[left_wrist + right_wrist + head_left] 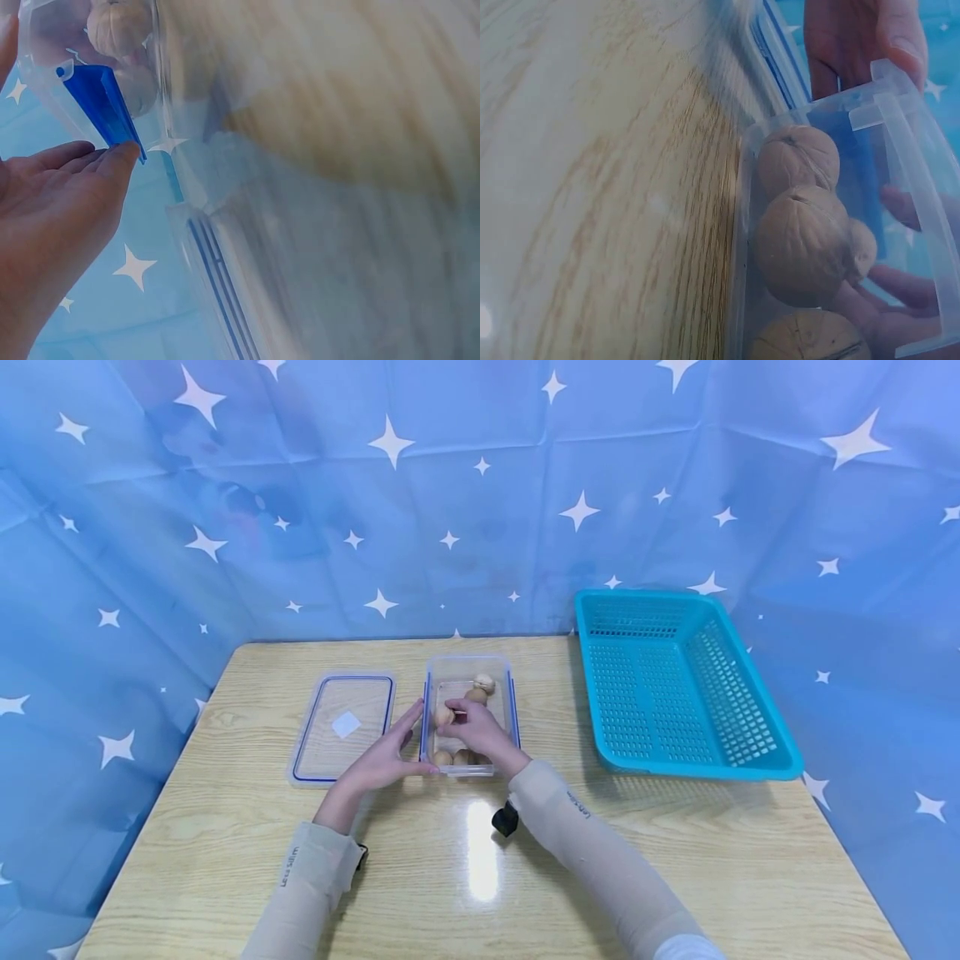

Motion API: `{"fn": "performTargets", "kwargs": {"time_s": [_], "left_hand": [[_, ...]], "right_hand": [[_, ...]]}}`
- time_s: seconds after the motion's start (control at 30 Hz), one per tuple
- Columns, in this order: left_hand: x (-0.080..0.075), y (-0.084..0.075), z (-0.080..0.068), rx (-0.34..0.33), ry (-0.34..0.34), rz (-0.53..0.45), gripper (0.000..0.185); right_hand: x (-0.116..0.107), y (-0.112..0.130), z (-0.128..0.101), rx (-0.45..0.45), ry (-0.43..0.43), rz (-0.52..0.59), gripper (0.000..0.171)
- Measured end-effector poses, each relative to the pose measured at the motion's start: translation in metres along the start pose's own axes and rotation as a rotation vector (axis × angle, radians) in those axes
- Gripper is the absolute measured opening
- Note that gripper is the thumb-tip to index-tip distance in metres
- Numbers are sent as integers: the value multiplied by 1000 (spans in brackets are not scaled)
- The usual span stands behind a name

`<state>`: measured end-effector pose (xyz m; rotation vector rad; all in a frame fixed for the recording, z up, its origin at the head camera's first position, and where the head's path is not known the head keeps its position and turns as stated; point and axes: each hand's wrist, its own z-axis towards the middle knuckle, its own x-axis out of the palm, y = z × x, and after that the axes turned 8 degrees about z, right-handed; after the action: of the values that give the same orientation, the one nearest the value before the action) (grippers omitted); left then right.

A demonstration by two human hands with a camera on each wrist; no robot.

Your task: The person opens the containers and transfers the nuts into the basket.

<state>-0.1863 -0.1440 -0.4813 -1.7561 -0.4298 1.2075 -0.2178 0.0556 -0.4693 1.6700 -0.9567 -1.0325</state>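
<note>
- The right hand point(480, 735) reaches down into the clear container point(510, 693) and its fingers pinch 1 walnut point(444, 717) near the container's left wall.
- The left hand point(386, 760) lies open, fingers straight, pressed flat against the outside of that same wall beside a blue latch point(101, 105), steadying the box on the desk point(225, 827).
- More walnuts point(799, 225) sit in the container: some under the right wrist at the near end, 2 beyond the fingertips at the far end.
- The lid point(343, 725) lies flat just left of the left hand; the teal basket point(675, 685) stands well to the right of the right hand, apart from the container.
- Risks, as I judge them: the walnut is round and hard, so a light pinch could let it slip back or roll off. The sleeve could catch the rim on the way out and tip or drag the container if the left hand eases off.
</note>
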Motion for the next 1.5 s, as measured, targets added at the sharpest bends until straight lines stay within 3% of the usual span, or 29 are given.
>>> {"fn": "performTargets", "kwargs": {"time_s": [0.3,1.5], "left_hand": [[0,-3,0,25,-5,0,113],[-2,-4,0,-54,9,58,117]], "right_hand": [[2,-3,6,35,-58,-28,52],[5,-2,7,30,-123,-144,35]]}}
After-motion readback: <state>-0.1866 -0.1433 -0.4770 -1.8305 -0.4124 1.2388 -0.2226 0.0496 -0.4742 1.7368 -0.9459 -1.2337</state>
